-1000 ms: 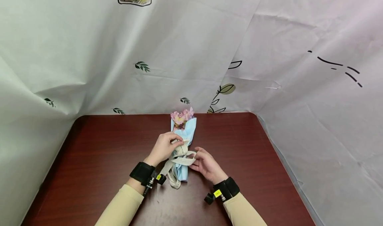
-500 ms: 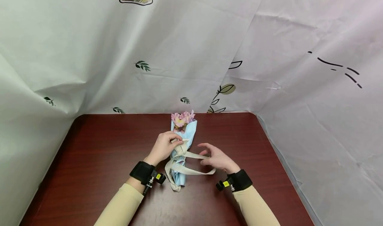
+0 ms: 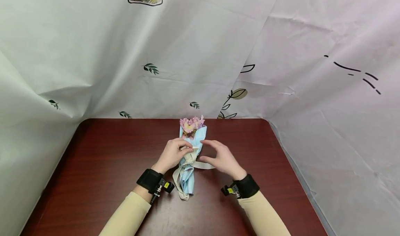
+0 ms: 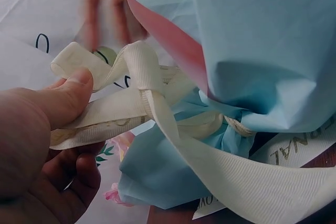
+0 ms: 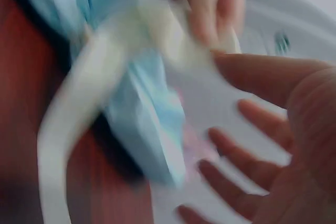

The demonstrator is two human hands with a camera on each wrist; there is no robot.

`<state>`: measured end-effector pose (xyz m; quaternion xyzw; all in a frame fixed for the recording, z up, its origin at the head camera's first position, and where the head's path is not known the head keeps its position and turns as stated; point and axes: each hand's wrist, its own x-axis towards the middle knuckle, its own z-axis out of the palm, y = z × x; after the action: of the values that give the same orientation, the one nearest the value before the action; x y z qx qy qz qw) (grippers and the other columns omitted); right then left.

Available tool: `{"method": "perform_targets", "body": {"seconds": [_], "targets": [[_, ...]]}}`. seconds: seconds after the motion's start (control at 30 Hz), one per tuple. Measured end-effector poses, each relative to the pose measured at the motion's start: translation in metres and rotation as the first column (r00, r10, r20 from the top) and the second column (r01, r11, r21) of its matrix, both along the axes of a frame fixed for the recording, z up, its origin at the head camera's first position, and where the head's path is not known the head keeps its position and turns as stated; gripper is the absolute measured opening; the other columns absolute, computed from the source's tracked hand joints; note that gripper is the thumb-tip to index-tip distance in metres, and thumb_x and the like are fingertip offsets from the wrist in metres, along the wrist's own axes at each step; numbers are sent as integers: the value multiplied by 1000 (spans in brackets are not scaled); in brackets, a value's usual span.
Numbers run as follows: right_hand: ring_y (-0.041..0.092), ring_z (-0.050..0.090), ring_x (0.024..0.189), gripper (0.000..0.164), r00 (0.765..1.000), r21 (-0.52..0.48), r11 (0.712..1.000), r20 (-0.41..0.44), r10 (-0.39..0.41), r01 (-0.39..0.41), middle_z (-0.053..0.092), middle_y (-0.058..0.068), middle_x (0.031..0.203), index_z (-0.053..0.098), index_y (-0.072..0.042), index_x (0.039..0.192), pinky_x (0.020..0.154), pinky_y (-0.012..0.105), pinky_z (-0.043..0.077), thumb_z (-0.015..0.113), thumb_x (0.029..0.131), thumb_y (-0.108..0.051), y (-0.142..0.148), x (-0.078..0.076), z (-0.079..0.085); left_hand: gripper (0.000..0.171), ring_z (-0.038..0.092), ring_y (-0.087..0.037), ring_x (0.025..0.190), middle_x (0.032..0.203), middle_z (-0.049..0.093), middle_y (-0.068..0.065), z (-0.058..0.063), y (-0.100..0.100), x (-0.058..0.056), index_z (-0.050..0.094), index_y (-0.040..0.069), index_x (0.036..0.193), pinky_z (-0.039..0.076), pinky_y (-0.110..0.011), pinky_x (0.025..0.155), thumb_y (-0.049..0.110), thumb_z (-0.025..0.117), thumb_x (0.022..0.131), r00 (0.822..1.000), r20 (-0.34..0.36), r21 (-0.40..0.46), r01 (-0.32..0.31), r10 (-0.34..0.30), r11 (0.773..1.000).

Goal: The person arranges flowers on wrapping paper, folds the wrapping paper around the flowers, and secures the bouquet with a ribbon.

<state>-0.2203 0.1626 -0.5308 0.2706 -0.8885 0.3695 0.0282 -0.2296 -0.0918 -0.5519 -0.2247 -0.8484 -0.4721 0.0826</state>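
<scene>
A small bouquet lies on the table, with pink flowers [image 3: 191, 125] at its far end and light blue wrapping paper [image 3: 187, 182] around its stems. A cream ribbon [image 4: 262, 187] with printed lettering is tied around its middle. My left hand [image 3: 171, 156] pinches a loop of this ribbon between thumb and fingers, as the left wrist view shows up close. My right hand [image 3: 224, 159] hovers just right of the bouquet, thumb and fingers spread apart with nothing between them. One ribbon tail [image 3: 202, 165] runs rightward beneath it. In the right wrist view the ribbon is blurred.
The dark red wooden table [image 3: 118, 194] extends around the bouquet on all sides. Behind and beside it hangs a pale cloth backdrop [image 3: 200, 55] printed with leaves. Each wrist wears a black strap [image 3: 247, 186] with a small camera.
My right hand drew a ribbon tail out to the right, let it go, and moved up and left toward the knot, fingers spreading. The left hand keeps its pinch on the loop.
</scene>
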Motion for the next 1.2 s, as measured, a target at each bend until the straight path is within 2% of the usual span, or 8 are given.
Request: {"method": "perform_targets", "body": {"seconds": [0.1, 0.2, 0.27, 0.53, 0.7, 0.8, 0.97, 1.2], "targets": [[19, 66, 125, 48, 992, -46, 999, -125, 11, -17, 71, 3, 133, 71, -16, 140, 102, 45, 55, 85, 95, -27, -26, 5, -6, 4, 66, -13, 90, 98, 72, 5, 1, -1, 0, 85, 13, 99, 54, -33, 78, 12, 81, 96, 1000, -4, -3, 18, -18, 1000], [18, 72, 106, 29, 972, -80, 995, -225, -72, 55, 76, 1, 116, 78, -16, 125, 85, 41, 59, 82, 98, -24, -43, 8, -11, 5, 64, -12, 87, 98, 72, 5, 2, -5, 1, 85, 14, 100, 53, -31, 75, 13, 82, 96, 999, -11, -12, 34, -34, 999], [16, 73, 95, 18, 959, -109, 988, -250, -132, 107, 77, 0, 107, 81, -16, 115, 75, 38, 58, 81, 98, -22, -48, 10, -13, 8, 62, -12, 84, 99, 71, 4, 2, -9, 3, 85, 14, 103, 52, -31, 74, 11, 82, 96, 999, -9, -17, 34, -34, 999], [8, 66, 78, 8, 954, -171, 962, -176, -244, 214, 76, -6, 94, 80, -19, 106, 64, 30, 50, 80, 98, -22, -37, 5, -15, 31, 54, -14, 80, 99, 64, 3, 5, -31, 15, 80, 11, 126, 46, -31, 73, -3, 75, 98, 995, 101, -103, 14, -3, 995], [9, 44, 50, 7, 951, -186, 948, -123, -282, 257, 76, -7, 91, 77, -20, 103, 51, 26, 33, 81, 99, -23, -26, 5, -18, 30, 54, -17, 80, 106, 71, -7, 7, -36, 19, 78, 4, 126, 46, -32, 73, -2, 76, 97, 993, 110, -108, -26, 37, 994], [10, 49, 53, 7, 947, -193, 941, -110, -303, 278, 76, -6, 91, 75, -19, 101, 53, 26, 36, 81, 99, -22, -20, 4, -18, 26, 55, -18, 79, 109, 74, -12, 8, -35, 19, 80, 4, 122, 46, -33, 72, 0, 78, 97, 992, 104, -91, -63, 73, 994], [16, 65, 74, 8, 933, -212, 919, -71, -353, 332, 75, -5, 90, 76, -18, 97, 64, 31, 46, 83, 97, -20, -7, 2, -18, 23, 53, -18, 76, 102, 70, -4, 12, -28, 22, 81, 7, 117, 45, -33, 70, 0, 79, 96, 992, 74, -42, -96, 99, 995], [13, 68, 77, 9, 909, -221, 892, -52, -414, 394, 75, -6, 88, 75, -18, 95, 64, 31, 48, 84, 96, -18, 14, 3, -22, 22, 60, -13, 79, 95, 67, 4, 13, -16, 24, 82, 8, 112, 50, -31, 69, -1, 83, 92, 994, 36, 1, -100, 100, 995]]}}
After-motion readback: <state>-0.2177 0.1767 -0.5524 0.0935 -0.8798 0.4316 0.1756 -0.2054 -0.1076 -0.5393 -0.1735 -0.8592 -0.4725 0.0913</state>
